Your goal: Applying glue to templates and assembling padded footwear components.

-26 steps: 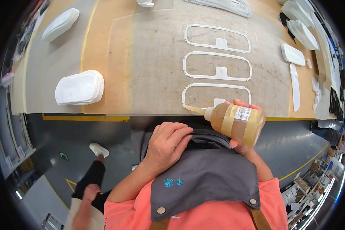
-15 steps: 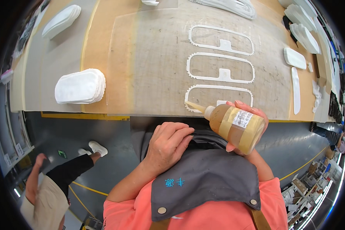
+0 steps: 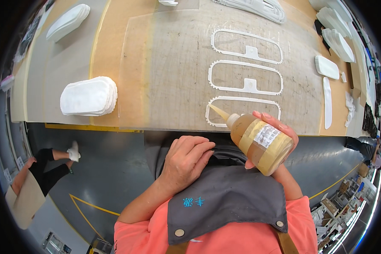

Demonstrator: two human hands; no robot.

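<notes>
Now, nearest first.
Left hand: the left hand (image 3: 184, 163) lay flat on the grey apron (image 3: 224, 199) at the person's front, fingers loosely curled and grasping nothing.
Right hand: the right hand (image 3: 279, 135) was wrapped tight around one glue bottle (image 3: 260, 142), fingers over its far side, thumb hidden beneath.
Bottle versus grip: the amber body sat fully in the palm; the cream nozzle (image 3: 218, 114) stuck out to the left, clear of the fingers, tilted down toward the table.
Nozzle tip: it reached the left end of the nearest white outline piece (image 3: 241, 111); whether it touched, I could not tell.
Outline pieces: three in all, long rounded white frames lying one behind another on the clear mat (image 3: 173, 72), the middle outline (image 3: 245, 76) and the far outline (image 3: 246, 45) lying apart from the bottle.
Table: the tan worktable (image 3: 106, 51) carried the mat, with its yellow front edge just beyond the hands.
Left stacks: one stack of white insoles (image 3: 89, 96) sat near the front edge, a second white stack (image 3: 67, 22) well behind it.
Right side: one single white piece (image 3: 327, 67), one narrow white strip (image 3: 328, 103), and more white stacks (image 3: 338, 38) at the far corner, too crowded to count.
Floor: another person (image 3: 38, 173) was on the grey floor at lower left.
</notes>
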